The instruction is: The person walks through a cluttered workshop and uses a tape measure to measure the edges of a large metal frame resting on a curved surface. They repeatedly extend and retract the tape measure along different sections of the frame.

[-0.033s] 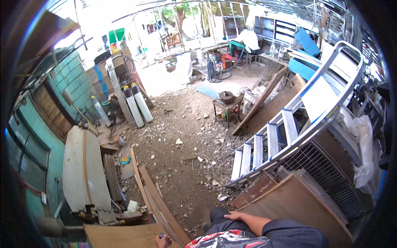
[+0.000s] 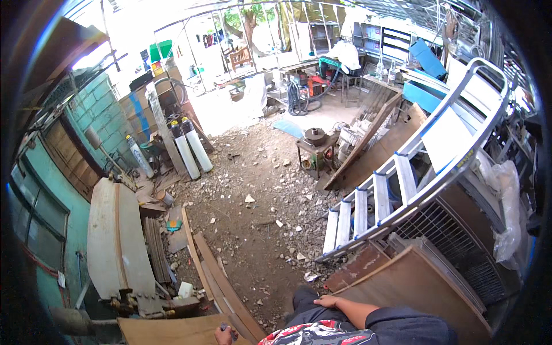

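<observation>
At the bottom edge, my left hand (image 2: 225, 334) is closed around a small dark grey object, too small and too covered to name. It is beside a brown plywood sheet (image 2: 167, 329) and the end of some long wooden boards (image 2: 233, 310). My right hand (image 2: 326, 301) lies on my knee in dark trousers (image 2: 303, 298), fingers stretched out and nothing visible in it. Both arms stay close to my body.
An aluminium stepladder (image 2: 376, 198) leans at the right above stacked panels (image 2: 402, 287). Ahead on gravelly ground (image 2: 253, 207) stands a small metal stand (image 2: 315, 150). White gas cylinders (image 2: 190, 146) lean at the left, and a curved pale panel (image 2: 118, 241) sits nearer.
</observation>
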`<act>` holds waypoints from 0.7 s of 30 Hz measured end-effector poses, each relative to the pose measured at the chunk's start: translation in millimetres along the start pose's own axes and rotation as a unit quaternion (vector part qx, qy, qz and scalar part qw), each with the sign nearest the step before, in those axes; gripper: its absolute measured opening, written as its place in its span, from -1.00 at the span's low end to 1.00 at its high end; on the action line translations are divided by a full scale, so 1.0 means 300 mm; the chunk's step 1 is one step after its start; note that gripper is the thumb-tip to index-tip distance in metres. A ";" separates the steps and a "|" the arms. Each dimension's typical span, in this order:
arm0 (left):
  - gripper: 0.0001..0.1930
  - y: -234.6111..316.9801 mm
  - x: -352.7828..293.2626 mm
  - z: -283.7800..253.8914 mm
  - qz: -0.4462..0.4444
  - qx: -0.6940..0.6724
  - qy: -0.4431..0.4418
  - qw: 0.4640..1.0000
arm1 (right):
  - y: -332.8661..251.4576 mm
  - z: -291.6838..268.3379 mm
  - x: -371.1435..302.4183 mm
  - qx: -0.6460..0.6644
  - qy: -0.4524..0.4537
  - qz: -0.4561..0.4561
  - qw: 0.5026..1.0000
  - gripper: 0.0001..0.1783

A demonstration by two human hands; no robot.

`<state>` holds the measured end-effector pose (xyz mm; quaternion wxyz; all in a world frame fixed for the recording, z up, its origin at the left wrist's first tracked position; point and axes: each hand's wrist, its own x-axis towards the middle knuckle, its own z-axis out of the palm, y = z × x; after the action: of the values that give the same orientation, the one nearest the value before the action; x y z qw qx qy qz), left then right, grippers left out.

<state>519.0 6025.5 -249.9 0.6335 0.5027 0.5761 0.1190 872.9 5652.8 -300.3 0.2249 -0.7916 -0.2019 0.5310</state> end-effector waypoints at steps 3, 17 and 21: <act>-0.88 0.207 0.124 0.135 -0.007 -0.037 -0.014 0.999 | 0.024 -0.064 0.244 -0.078 -0.053 0.022 0.995 -0.21; -0.81 1.710 0.538 0.561 0.166 -0.615 -0.334 0.695 | -0.933 -1.066 1.156 -0.040 0.011 -0.023 0.999 -0.59; -0.79 1.888 0.727 0.564 0.167 -0.644 -0.392 0.635 | -1.269 -1.250 1.397 -0.048 0.033 -0.083 0.995 -0.64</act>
<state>972.7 6364.1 26.9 0.9323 0.0544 -0.0431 0.3550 1340.1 6144.8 -271.7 0.2367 -0.7991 -0.2850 0.4734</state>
